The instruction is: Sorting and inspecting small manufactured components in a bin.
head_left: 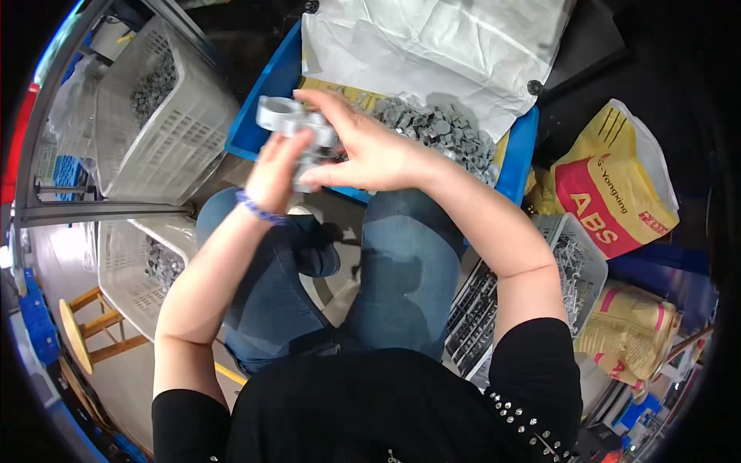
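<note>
Between my two hands is a light grey plastic part [279, 114] with a round ring at its far left end; its lower portion is smeared by motion. My left hand [272, 171], with a blue bead bracelet at the wrist, is closed on it from below. From the right, my right hand [361, 148] curls its fingers over the top and brings its thumb to the near end. Just beyond them, a blue bin [270, 85] holds a heap of small grey plastic pieces [440, 127]. A white sheet [417, 46] hangs over the bin's far side.
White mesh baskets with grey pieces stand at the left, one upper [166, 143] and one lower [127, 270], near a wooden stool [89, 332]. To the right are a clear bin [590, 255], a yellow and red sack [617, 181] and a brown sack [633, 328]. My knees sit below the blue bin.
</note>
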The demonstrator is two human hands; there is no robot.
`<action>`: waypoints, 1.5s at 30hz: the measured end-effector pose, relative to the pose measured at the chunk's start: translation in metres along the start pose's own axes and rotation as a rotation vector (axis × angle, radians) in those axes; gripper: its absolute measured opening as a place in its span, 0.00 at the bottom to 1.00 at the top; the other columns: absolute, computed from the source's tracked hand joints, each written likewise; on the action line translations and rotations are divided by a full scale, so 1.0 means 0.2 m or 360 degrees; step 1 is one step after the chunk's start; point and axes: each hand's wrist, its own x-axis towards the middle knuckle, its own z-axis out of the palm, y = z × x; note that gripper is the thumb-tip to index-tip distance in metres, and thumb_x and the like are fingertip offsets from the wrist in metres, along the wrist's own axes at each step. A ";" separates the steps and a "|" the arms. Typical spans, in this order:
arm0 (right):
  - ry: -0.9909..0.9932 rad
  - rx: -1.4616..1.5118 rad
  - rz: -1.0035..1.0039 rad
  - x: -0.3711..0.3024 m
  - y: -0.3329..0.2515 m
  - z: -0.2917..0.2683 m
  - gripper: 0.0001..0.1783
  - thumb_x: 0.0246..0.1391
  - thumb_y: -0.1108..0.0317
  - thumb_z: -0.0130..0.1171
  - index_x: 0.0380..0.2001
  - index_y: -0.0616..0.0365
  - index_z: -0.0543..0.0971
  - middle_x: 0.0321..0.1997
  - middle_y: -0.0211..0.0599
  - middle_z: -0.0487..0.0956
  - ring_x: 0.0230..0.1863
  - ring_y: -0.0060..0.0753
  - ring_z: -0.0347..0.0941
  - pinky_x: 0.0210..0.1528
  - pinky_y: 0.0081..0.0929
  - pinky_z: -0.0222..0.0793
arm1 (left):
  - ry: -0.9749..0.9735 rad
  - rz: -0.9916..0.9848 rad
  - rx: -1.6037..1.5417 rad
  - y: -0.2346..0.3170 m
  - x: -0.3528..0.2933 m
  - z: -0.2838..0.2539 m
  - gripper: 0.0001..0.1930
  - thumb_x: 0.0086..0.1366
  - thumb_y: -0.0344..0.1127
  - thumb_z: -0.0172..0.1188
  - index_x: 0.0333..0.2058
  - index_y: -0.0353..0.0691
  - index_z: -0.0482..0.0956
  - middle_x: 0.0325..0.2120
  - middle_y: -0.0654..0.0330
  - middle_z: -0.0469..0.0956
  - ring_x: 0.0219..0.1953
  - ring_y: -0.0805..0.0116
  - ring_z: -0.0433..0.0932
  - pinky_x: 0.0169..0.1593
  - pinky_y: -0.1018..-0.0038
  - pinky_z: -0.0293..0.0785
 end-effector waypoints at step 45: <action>0.1388 0.0929 0.1073 -0.69 0.44 -0.25 0.28 0.51 0.74 0.54 0.56 0.57 0.63 0.48 0.38 0.71 0.43 0.31 0.70 0.40 0.25 0.68 | -0.0191 0.0901 0.1353 0.07 -0.10 0.22 0.40 0.47 0.36 0.67 0.59 0.46 0.58 0.57 0.55 0.58 0.55 0.60 0.64 0.49 0.65 0.70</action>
